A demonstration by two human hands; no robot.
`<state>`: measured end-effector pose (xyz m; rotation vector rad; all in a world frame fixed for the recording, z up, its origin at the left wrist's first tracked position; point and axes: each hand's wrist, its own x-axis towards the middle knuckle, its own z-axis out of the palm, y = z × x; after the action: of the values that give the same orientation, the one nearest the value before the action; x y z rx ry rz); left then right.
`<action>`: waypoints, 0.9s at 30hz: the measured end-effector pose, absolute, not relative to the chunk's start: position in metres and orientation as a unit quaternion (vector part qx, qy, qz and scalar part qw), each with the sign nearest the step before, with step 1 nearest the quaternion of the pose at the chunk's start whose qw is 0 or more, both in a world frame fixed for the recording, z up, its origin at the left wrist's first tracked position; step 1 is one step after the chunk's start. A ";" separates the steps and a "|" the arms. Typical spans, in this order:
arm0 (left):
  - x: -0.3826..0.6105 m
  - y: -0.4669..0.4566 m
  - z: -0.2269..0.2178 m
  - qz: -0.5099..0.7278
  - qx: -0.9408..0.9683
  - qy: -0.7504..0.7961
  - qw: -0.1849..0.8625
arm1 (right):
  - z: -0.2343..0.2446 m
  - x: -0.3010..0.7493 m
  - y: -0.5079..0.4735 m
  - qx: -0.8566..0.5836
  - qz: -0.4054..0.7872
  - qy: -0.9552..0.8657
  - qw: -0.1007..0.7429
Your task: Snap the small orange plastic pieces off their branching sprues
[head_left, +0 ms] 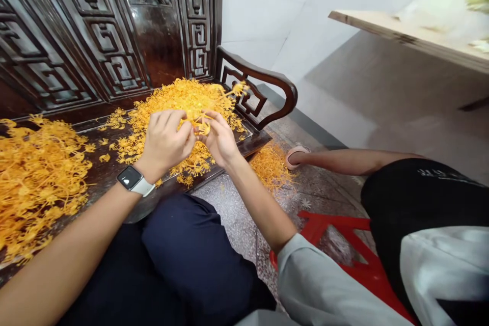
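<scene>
My left hand, with a watch on its wrist, is closed, its fingertips pinched at a small yellow plastic-looking piece. Right against it, my right hand grips the same piece between thumb and fingers. Thin stems with a splayed, flower-like end stick up past the right fingers; whether they belong to the held piece I cannot tell. Both hands are above a heap of similar yellow pieces on a dark wooden bench. The fingertips partly hide what they hold.
A larger yellow heap lies on the bench at left. The curved armrest bounds its right end. Orange stems are piled on the floor. Another person's leg, a red stool and a wooden tabletop are at right.
</scene>
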<state>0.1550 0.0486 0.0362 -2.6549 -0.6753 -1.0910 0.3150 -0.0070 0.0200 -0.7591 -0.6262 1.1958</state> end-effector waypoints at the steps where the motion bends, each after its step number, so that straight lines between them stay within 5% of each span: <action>1: 0.154 0.048 0.037 -0.366 -0.897 -0.226 0.098 | 0.021 0.315 -0.009 -0.344 0.532 -0.286 0.718; 10: 0.159 0.042 0.038 -0.296 -0.917 -0.209 0.170 | 0.043 0.311 -0.021 -0.367 0.527 -0.353 0.681; 19: 0.161 0.028 0.037 -0.216 -0.929 -0.292 0.067 | 0.038 0.335 -0.013 -0.302 0.579 -0.219 0.725; 27: 0.146 0.048 0.030 -0.182 -0.940 -0.282 0.064 | 0.011 0.346 -0.020 -0.404 0.547 -0.261 0.685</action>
<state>0.1464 0.0482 0.0305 -2.8377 -0.8512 -0.5481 0.3457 -0.0201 0.0113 -0.9043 -0.5840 1.2264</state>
